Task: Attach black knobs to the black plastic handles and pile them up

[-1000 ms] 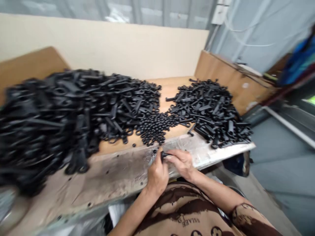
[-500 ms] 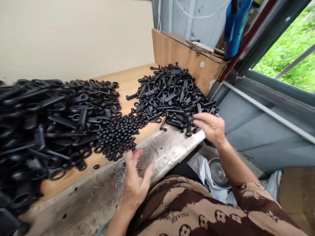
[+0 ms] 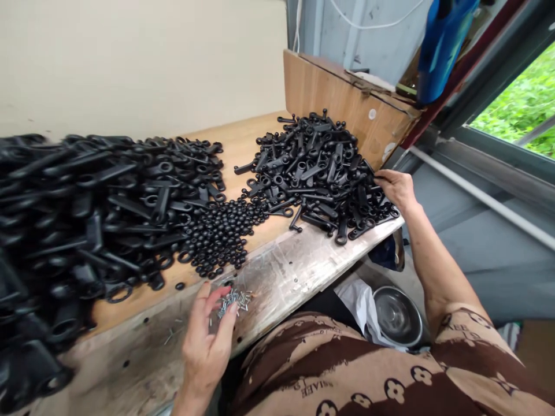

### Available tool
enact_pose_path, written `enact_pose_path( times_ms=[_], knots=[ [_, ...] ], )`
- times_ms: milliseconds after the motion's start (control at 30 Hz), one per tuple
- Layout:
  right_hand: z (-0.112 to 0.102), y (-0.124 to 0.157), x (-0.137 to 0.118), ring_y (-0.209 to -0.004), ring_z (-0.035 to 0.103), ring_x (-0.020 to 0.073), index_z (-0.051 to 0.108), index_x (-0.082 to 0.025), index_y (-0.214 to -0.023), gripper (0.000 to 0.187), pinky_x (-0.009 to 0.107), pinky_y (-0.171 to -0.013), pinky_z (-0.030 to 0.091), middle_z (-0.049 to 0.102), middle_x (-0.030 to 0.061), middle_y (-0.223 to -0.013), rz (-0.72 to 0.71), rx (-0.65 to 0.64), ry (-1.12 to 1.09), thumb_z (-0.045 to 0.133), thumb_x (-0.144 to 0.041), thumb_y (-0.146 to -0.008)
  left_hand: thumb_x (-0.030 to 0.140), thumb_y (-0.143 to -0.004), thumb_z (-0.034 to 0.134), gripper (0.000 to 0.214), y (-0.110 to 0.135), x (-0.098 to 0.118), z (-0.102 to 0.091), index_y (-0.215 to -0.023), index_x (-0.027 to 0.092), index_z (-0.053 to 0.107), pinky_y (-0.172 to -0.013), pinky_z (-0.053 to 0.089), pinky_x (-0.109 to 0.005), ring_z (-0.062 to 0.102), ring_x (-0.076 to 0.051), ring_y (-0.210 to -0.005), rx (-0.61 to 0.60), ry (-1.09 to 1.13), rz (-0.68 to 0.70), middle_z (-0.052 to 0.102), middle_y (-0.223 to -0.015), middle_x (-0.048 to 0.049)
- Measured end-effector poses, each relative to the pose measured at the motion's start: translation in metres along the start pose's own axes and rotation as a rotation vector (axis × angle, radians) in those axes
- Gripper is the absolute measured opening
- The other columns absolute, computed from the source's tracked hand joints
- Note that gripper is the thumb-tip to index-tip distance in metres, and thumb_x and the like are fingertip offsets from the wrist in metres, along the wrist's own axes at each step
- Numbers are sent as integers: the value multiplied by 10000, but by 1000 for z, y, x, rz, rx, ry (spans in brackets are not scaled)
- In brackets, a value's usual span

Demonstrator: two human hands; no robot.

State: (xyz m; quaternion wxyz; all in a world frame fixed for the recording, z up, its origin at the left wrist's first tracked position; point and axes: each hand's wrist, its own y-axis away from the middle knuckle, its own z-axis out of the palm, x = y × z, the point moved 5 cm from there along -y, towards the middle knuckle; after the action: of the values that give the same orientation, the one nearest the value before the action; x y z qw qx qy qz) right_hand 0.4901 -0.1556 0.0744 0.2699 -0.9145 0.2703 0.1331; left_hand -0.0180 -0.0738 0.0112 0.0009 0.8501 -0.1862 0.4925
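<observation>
Fingering metal pins (image 3: 234, 299), left hand (image 3: 207, 341); shirt lettering (image 3: 315, 388) illegible.

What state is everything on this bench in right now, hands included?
left hand, open, fingertips on the metal pins
metal pins, small loose heap near the bench edge
right hand, resting on the right pile of black levers; unclear whether it holds one
left pile of black levers, heaped, untouched
black beads, spread flat between the piles
steel bowl, upright below the bench
</observation>
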Motion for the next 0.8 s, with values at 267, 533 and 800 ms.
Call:
enact_pose_path(
  times_ms=[267,533,800],
  knots=[
    [-3,33,-78,-1083,509,280,611,-182,-1121,347,416,-907,410,600,130,-1133,-297,173,146,553,-360,-828,248,-811,523,291,13,-14,-42,-1092,180,555,-883,447,-332,570,-188,-959,226,-288,225,623,-1018,-69],
    [92,104,-250,-913,594,226,641,-187,-974,222,332,-782,485,650,84,-970,-914,-213,-171,478,-281,-856,280,-804,475,287,21,-65,-123,-991,116,618,-877,422,-411,526,-274,-997,514,-840,58,605,-1032,-147],
    [165,135,-311,-703,613,201,624,-198,-980,254,268,-584,437,660,67,-777,-1040,-465,51,411,-256,-854,276,-815,429,306,35,-102,-198,-1008,125,613,-793,425,-358,570,-255,-879,655,-956,-270,644,-930,-115]
  ],
)
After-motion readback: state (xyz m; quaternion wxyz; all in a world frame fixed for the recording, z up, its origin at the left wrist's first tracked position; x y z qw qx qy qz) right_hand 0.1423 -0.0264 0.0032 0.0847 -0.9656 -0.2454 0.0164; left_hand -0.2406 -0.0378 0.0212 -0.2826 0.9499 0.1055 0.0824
